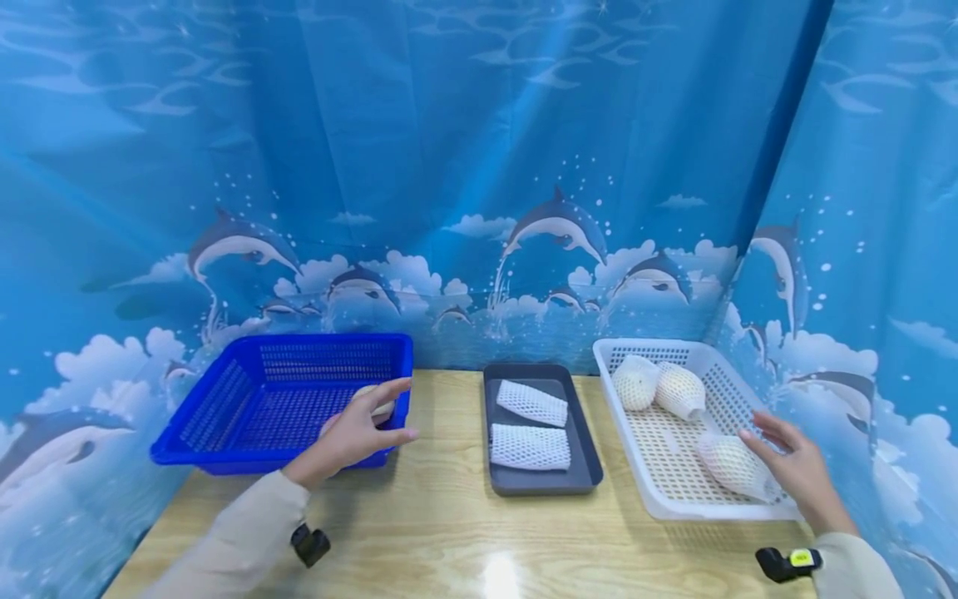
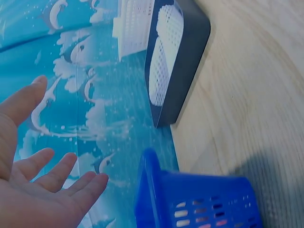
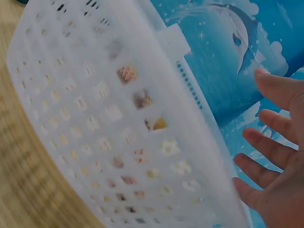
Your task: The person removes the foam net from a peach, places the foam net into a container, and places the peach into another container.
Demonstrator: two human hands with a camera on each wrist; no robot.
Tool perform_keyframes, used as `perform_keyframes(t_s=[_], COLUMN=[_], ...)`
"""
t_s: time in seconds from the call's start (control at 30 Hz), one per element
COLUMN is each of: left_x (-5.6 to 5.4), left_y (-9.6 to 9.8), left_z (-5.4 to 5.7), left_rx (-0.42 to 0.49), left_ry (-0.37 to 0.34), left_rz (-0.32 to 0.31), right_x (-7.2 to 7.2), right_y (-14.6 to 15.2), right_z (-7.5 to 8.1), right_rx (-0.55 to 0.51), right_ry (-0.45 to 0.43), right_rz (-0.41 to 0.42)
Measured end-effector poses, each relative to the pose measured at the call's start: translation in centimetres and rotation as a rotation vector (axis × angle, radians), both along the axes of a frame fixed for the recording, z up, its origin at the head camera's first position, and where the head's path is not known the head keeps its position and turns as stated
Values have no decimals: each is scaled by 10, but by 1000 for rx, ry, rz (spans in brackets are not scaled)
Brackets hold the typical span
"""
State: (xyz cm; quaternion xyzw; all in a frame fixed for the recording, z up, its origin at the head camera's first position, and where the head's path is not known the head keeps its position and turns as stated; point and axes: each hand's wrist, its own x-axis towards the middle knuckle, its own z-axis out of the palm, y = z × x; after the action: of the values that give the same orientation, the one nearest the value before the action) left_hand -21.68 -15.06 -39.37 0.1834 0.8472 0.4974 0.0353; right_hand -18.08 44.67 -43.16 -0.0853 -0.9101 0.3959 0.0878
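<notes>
The whole scene is backed by a blue dolphin-printed curtain (image 1: 464, 166), with a wood-grained table (image 1: 419, 524) set before it. On the left a blue basket (image 1: 322, 362) is placed, on the right a white basket (image 1: 677, 466), and between them, well clear of the blue one, a dark grey tray (image 1: 535, 480) is set. Over to the hands! The left hand (image 1: 355, 433) is held at the near right part of the blue basket, its grip wide, thumb and forefinger parted. The right hand (image 1: 797, 466) is poised by the white basket's near right corner, its grip wide too (all five digits are shown fanned out in the right wrist view). Just beside it, in that basket, a netted item (image 1: 729, 462) is seen; whether it is touched cannot be told. Two more netted items (image 1: 679, 391) are grouped at the far end. In the tray, two white foam nets (image 1: 530, 448) are laid, one beyond the other. And inside the blue basket, a pale round item (image 1: 385, 411) is glimpsed behind the left fingers, partly hidden!
</notes>
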Motion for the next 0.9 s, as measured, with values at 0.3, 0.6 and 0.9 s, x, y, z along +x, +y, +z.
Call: perform_keyframes(t_s=[0.3, 0.6, 0.9], left_x=[6, 10, 11], left_y=[14, 25, 25], left_z=[-7, -11, -16], left_rx=[44, 19, 3], left_ry=[-12, -70, -25], left_rz=[-42, -47, -99], right_x=[-5, -18, -27], right_y=[14, 20, 16], right_z=[0, -4, -13], right_rx=[-22, -24, 26], right_ry=[-254, -381, -360], right_rz=[101, 142, 184])
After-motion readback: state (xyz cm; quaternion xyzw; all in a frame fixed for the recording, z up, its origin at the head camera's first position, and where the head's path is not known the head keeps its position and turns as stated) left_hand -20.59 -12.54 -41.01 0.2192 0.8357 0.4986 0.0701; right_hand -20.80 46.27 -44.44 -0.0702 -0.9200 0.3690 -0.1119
